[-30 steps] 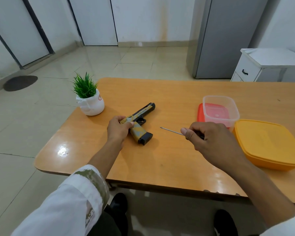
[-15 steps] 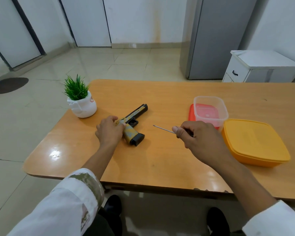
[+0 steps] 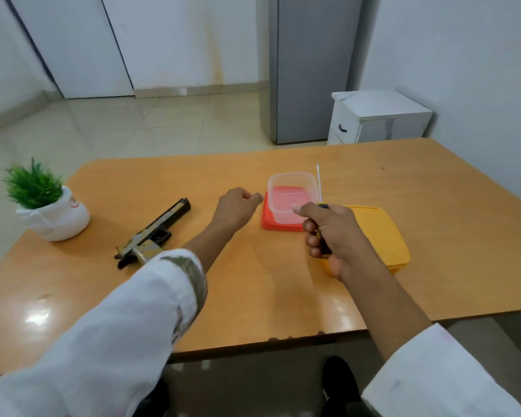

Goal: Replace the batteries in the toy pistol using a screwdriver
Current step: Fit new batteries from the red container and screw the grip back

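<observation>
Between toy pistol (image 3: 151, 233) and clear container (image 3: 292, 176), left hand (image 3: 238, 207) over bare table (image 3: 433, 182).
</observation>
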